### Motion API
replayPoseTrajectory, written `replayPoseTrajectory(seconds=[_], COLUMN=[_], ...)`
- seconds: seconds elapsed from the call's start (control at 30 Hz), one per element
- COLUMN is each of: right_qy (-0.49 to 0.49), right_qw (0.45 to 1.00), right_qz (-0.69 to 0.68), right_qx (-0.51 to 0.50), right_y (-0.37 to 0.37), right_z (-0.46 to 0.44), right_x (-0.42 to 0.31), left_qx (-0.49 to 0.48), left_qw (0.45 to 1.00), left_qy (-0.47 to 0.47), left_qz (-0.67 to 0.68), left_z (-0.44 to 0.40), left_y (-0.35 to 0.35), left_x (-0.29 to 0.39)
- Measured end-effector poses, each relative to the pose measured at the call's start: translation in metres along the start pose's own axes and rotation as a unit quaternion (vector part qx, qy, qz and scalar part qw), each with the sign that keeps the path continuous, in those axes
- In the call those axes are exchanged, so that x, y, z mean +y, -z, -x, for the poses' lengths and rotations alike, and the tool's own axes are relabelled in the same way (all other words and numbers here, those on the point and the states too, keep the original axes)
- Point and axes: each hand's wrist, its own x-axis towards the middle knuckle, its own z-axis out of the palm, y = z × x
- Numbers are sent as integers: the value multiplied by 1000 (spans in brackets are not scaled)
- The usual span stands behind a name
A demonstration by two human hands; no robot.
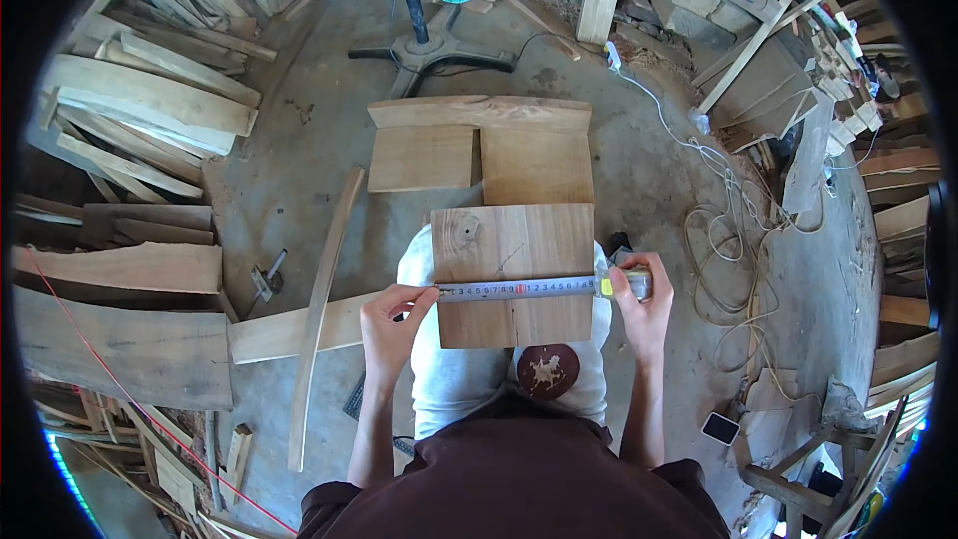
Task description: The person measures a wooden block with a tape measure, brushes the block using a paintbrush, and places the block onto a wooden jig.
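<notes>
A square wooden board with a knot and a dark crack rests across my lap. Over its middle stretches the blade of a tape measure, running from one side edge to the other. My left hand pinches the blade's end at the board's left edge. Around the tape's case at the right edge, my right hand is closed. Just beyond my knees lie two more square boards, the left one and the right one, with a longer plank along their far side.
A long thin strip lies to my left, across another plank. Stacked timber fills the left side. Coiled cable and a phone are on the floor at right. A metal stand is ahead.
</notes>
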Motion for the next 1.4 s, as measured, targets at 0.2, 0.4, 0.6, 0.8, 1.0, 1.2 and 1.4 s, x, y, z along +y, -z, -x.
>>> replayPoseTrajectory(seconds=[0.2,0.4,0.6,0.8,1.0,1.2,1.4], right_qy=[-12,34,27,28,29,20,45], right_qw=[1000,999,999,999,1000,1000,999], right_qz=[-17,-16,-24,-25,-10,-4,-9], right_qx=[5,1,2,-2,-4,-12,-3], right_y=[-10,-16,-20,-22,-21,-21,-18], right_z=[-39,-68,-79,-85,-86,-88,-78], right_x=[1,6,1,-1,1,2,4], left_qx=[17,18,10,-2,-7,-2,5], left_qw=[999,998,1000,1000,1000,999,1000], left_qy=[-41,-52,-23,-10,-6,-14,-20], left_qz=[5,24,19,28,19,38,19], left_z=[-35,-62,-74,-82,-82,-83,-76], left_y=[-5,-9,-9,-9,-7,-9,-10], left_x=[7,5,15,16,19,10,10])
